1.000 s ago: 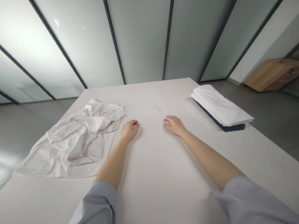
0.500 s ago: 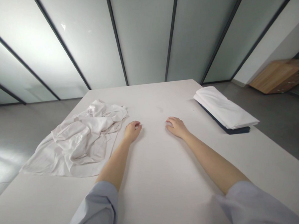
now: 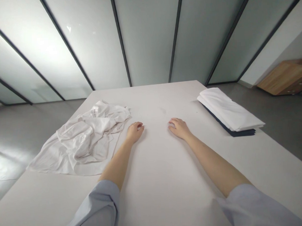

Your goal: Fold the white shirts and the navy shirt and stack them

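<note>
The left hand [image 3: 135, 131] holds nothing, its grip released and loosely curled, and the right hand [image 3: 179, 128] is equally slack and unladen; both appear to rest on the worktop [image 3: 155, 184], with a bare stretch of its pale surface between them. The crumpled white cloth [image 3: 83, 141] lies to the left of the left hand, spread in loose folds, its long axis slanting from a flat near-left corner to a bunched far-right end. That far end comes just beside the left hand, a little ahead of it, so the left hand is clearly the nearer of the two, while the right hand sits well apart across the bare stretch. The left forearm [image 3: 118, 164] passes along the cloth's near right edge; whether it touches the fabric cannot be told. On the opposite side, well to the right of the right hand, a folded white cloth [image 3: 229, 108] lies on top of dark navy fabric [image 3: 241, 133], the neat pile running lengthwise from far left to near right along the worktop's right edge. Grey-blue sleeves [image 3: 95, 212] cover the arms up to the forearms. Beyond the far edge stand frosted panels [image 3: 148, 34] in dark frames, and a wooden cabinet [image 3: 282, 77] sits on the grey floor [image 3: 281, 115] at far right.
</note>
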Demonstrator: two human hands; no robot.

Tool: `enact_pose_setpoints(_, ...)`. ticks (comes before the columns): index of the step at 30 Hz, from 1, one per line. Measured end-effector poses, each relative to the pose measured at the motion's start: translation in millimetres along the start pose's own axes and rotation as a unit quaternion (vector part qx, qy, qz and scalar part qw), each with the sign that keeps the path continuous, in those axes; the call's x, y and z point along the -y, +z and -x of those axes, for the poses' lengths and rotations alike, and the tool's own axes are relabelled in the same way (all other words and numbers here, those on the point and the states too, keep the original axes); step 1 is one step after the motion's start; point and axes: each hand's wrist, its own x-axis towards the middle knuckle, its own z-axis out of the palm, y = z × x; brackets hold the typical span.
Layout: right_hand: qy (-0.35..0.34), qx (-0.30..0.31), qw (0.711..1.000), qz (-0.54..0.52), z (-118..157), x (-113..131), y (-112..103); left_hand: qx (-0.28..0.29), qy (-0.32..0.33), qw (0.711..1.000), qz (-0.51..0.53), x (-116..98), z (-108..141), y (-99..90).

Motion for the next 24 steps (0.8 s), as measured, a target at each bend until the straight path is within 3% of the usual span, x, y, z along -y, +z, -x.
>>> enact_pose_setpoints(8, 0.002, -0.019, 1.0, 0.004, -1.0, -0.9, 2.2, -0.003, -0.005, 1.0, -0.024, -1.3, 0.3, 1.5)
enact_pose_setpoints(13, 0.009, -0.02, 1.0, 0.008, -1.1, 1.5, 1.9, 0.044, 0.009, 0.997, -0.062, -1.5, -5.8, -9.8)
enact_pose_setpoints(16, 0.009, -0.017, 1.0, 0.011, -1.0, 2.6, 0.8, 0.02, 0.017, 0.993, -0.117, 5.7, -7.2, -33.0)
enact_pose_setpoints(21, 0.01, -0.009, 1.0, 0.016, -1.0, 2.9, 0.4, -0.109, -0.024, 0.958, -0.265, 37.1, -1.7, -89.3)
enact_pose_setpoints(24, 0.014, -0.011, 1.0, 0.016, -1.3, 2.4, 1.4, -0.1, -0.102, 0.946, -0.291, 65.2, 0.6, -118.4)
